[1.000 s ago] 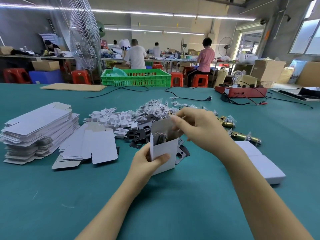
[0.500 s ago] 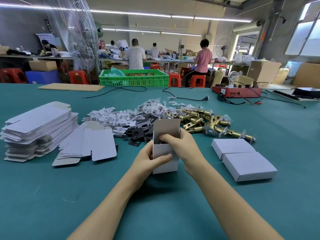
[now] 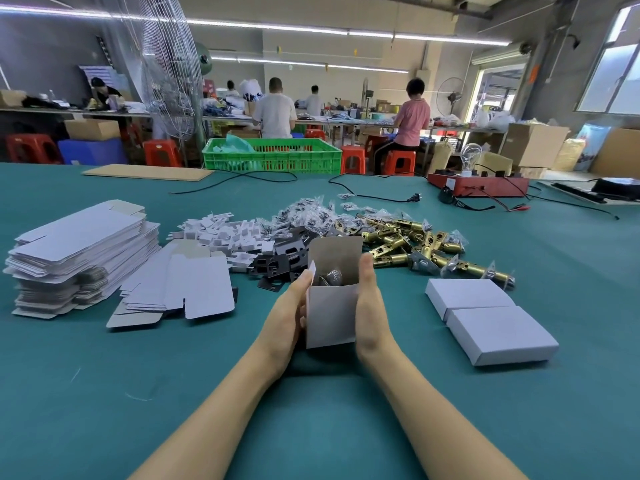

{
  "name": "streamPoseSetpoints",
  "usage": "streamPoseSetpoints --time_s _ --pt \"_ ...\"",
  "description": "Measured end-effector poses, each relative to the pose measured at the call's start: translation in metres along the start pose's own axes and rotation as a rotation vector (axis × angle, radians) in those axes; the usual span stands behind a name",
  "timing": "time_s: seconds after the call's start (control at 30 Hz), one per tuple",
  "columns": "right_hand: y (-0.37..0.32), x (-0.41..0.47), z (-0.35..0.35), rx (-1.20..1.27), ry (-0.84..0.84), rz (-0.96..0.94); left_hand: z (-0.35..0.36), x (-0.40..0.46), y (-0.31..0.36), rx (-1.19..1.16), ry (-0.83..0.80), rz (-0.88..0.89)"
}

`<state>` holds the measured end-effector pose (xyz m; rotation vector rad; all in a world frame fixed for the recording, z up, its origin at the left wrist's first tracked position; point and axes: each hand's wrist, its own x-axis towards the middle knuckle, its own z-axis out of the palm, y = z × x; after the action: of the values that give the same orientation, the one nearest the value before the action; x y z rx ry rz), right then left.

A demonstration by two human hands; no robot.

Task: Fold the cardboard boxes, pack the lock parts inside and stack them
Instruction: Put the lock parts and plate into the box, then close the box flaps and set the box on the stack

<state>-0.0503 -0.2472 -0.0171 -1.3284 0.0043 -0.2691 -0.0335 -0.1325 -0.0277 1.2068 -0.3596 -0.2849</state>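
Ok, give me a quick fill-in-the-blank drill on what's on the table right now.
1. The box between the left hand and right hand has its top flap ____.
2. Closed boxes at the right number ____.
3. The crate at the table's far edge is ____.
4. The flat blanks lie on the person's ____ side.

Missing: open; two; green; left

box contents: dark parts [image 3: 330, 277] deep inside the open box [image 3: 330, 315], too blurred to identify
left hand [image 3: 287, 315] fingers: hidden behind the box
forearms: cut off by the bottom edge
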Motion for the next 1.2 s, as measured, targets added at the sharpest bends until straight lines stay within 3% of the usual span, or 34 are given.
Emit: streamPoseSetpoints --time_s 0.23,0.5,0.77,0.93,1.2 --pt "0.009 0.004 -0.008 0.225 -0.114 0.102 0.007 0.002 -0.004 -0.104 -0.013 -0.020" --pt "0.012 0.008 -0.007 0.210 -0.137 0.065 0.006 0.006 0.000 0.022 0.124 -0.019" --pt "0.010 0.010 -0.013 0.168 -0.174 0.070 0.009 0.006 0.002 0.040 0.102 0.092" --pt "0.000 0.016 -0.013 0.118 -0.110 -0.016 0.010 0.007 0.003 -0.001 0.124 0.152" --pt "-0.003 0.013 0.000 0.053 0.151 -0.229 0.016 0.005 0.008 0.010 0.230 0.226"
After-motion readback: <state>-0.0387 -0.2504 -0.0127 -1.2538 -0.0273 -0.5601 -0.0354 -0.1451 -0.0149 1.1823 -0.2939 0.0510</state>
